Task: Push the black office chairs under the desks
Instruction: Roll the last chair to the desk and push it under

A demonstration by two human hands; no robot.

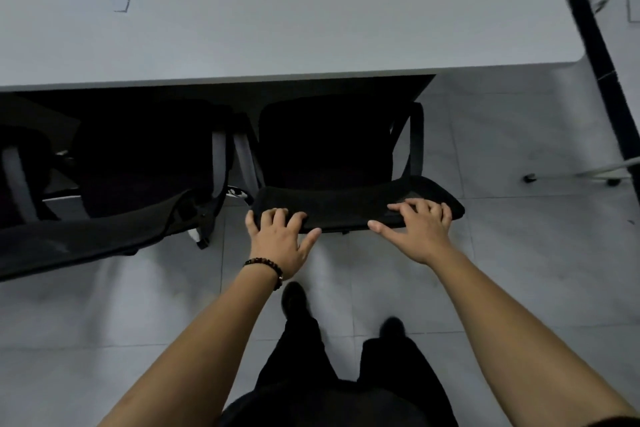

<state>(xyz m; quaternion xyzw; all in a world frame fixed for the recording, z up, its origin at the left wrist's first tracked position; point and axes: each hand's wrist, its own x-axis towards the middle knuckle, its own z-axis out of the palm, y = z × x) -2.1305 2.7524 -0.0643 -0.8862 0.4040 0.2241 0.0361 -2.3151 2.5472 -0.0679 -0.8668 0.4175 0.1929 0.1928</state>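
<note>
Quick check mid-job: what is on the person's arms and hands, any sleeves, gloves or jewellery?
Both forearms are bare. The left hand and the right hand wear no gloves, and no rings show. A dark beaded bracelet circles the left wrist; the right wrist carries nothing.

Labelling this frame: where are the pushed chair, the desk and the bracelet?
chair [353, 208], head view, backrest top.
desk [311, 28], head view, bare tabletop.
bracelet [266, 265], head view, beads at left wrist.
</note>
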